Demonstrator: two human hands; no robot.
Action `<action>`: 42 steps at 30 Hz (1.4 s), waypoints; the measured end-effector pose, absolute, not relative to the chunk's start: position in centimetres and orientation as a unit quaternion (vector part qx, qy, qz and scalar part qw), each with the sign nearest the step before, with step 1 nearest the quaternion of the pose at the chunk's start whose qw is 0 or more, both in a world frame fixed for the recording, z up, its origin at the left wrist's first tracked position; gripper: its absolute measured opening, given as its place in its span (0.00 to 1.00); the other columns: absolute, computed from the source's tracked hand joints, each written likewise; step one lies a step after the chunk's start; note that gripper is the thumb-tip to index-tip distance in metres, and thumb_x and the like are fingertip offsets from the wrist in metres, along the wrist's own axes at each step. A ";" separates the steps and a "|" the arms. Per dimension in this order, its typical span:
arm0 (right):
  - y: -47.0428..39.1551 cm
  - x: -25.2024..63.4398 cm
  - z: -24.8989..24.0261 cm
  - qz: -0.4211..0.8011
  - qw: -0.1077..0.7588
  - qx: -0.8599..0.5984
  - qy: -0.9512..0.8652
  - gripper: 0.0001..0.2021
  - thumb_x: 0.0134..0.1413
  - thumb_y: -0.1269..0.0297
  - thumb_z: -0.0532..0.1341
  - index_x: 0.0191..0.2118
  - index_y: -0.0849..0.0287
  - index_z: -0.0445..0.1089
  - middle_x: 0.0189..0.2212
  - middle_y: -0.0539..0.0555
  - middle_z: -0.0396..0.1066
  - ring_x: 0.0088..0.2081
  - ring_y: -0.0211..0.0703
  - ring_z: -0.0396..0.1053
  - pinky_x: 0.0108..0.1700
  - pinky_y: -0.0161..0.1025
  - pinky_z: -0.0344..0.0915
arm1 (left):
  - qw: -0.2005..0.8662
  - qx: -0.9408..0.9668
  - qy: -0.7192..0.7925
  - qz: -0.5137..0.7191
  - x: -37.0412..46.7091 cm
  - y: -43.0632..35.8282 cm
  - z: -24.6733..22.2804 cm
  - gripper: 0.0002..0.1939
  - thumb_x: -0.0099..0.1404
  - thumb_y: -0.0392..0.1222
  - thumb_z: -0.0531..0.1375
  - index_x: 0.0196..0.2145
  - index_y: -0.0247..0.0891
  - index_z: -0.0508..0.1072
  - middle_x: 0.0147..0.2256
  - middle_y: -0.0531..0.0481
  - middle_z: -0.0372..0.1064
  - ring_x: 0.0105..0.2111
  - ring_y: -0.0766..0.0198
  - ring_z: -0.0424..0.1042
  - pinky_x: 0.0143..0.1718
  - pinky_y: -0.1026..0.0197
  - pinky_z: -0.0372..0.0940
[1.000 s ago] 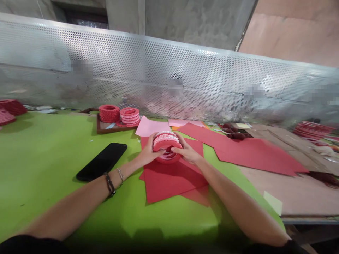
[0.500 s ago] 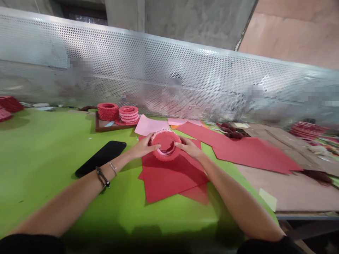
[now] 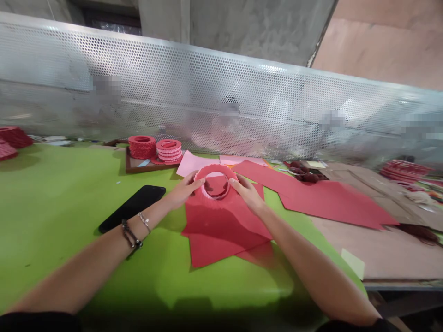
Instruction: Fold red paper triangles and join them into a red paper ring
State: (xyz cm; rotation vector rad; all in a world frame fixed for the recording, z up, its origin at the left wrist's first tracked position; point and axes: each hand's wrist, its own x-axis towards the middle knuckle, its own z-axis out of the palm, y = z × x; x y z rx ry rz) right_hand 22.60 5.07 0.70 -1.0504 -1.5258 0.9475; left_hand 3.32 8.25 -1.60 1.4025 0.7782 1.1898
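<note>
A pink and red ring with a scalloped edge (image 3: pixel 210 201) is held up over red paper sheets (image 3: pixel 221 235) on the green table. My left hand (image 3: pixel 183 189) grips its left side, thumb on the near face. On the right side, my right hand (image 3: pixel 245 191) has its fingers wrapped round the rim. Through the ring's opening, red paper shows. The far fingertips of both hands are partly hidden behind the ring.
A black phone (image 3: pixel 131 208) lies left of the sheets. Behind, a brown tray (image 3: pixel 138 168) bears stacked rings (image 3: pixel 142 148). Large red sheets (image 3: pixel 332 200) lie to the right. A perforated metal screen (image 3: pixel 207 97) runs along the back.
The ring has tilted in my hands, so its far rim is raised and its opening shows more. Both hands have turned slightly with it.
</note>
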 end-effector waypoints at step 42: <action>5.5 22.7 -0.5 0.425 0.468 -0.419 -0.651 0.26 0.50 0.48 0.58 0.54 0.50 0.57 0.48 0.55 0.65 0.46 0.46 0.66 0.44 0.45 0.69 | 0.533 0.591 0.385 0.467 3.3 8.1 -0.6 0.20 0.55 0.53 0.60 0.42 0.38 0.69 0.33 0.48 0.71 0.30 0.63 0.71 0.26 0.65 0.65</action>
